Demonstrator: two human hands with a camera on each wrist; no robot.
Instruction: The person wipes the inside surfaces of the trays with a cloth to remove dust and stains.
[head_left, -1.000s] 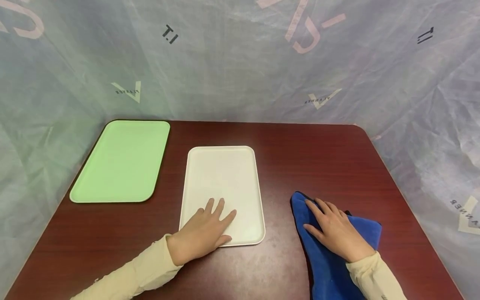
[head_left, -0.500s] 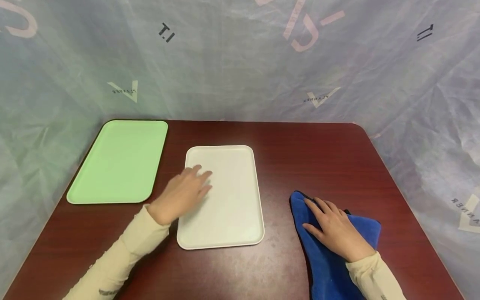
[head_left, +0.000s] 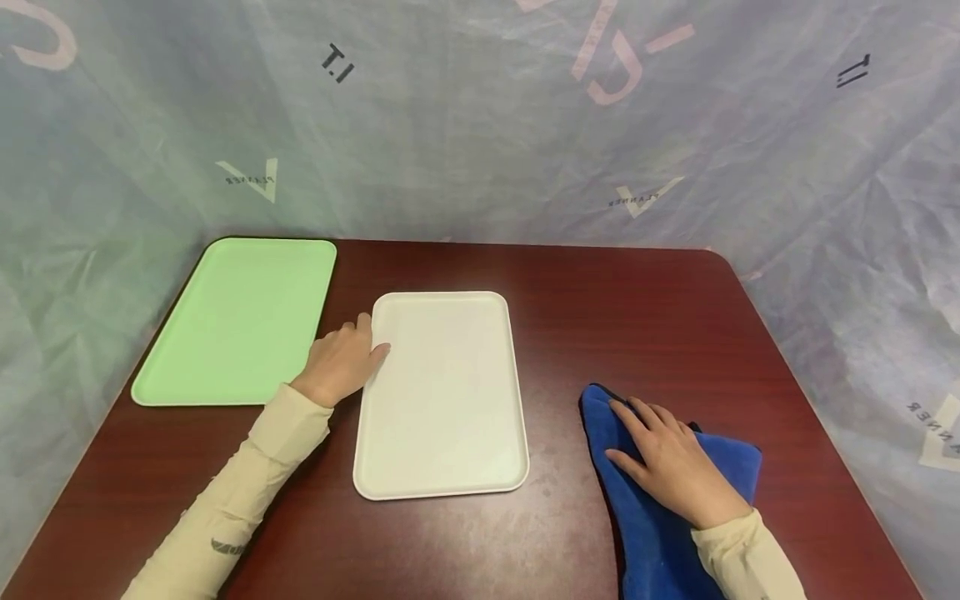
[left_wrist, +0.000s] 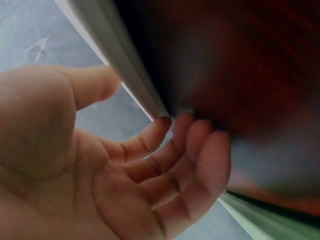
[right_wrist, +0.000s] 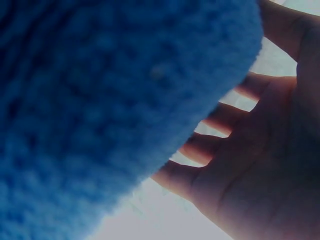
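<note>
A white rectangular tray lies flat in the middle of the table. My left hand is at its left edge, thumb over the rim and the other fingers along the outer side. In the left wrist view the tray's rim runs between the thumb and the curled fingertips. On the right lies a blue plush cloth with dark edging, partly folded. My right hand rests on top of it with relaxed, spread fingers. The fluffy cloth hides the fingertips in the right wrist view.
A light green tray lies at the table's back left, its right side close to my left hand. The dark red-brown table meets pale printed sheeting at the back and sides.
My left hand has lifted off the white tray's near part and moved left and away from me to its left rim, where it now grips. The right hand has stayed on the cloth.
</note>
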